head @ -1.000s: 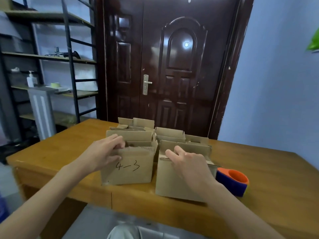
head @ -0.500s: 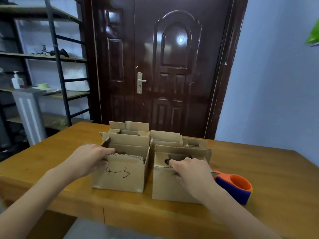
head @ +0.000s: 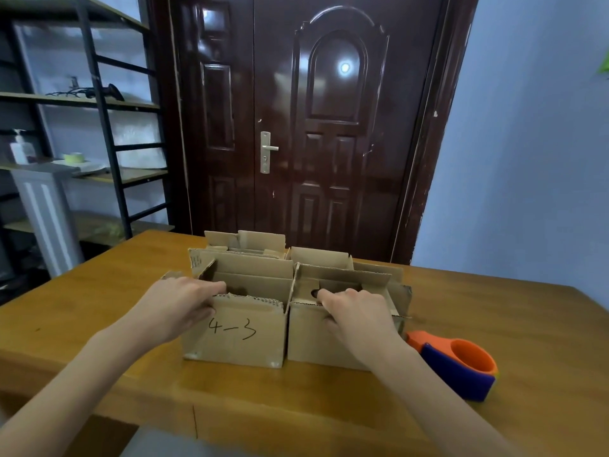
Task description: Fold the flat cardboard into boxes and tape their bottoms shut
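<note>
- Left hand (head: pixel 179 306) grip holds the near top edge of the box marked 4-3 (head: pixel 235 328).
- Right hand (head: pixel 357 316) grip holds the plain box (head: pixel 309 338) beside it.
- Both boxes touch on the table (head: pixel 99 324).

Four brown boxes and a tape holder on the counter

The front left box (head: pixel 237 328) has "4-3" written on it and stands upright with its top open. The front right box (head: pixel 309 334) touches its side, flaps up, with a small hole in one flap. Two more open boxes (head: pixel 245 240) (head: pixel 318 257) stand just behind. An orange and blue tape holder (head: pixel 459 367) lies just beside the right box.
</note>
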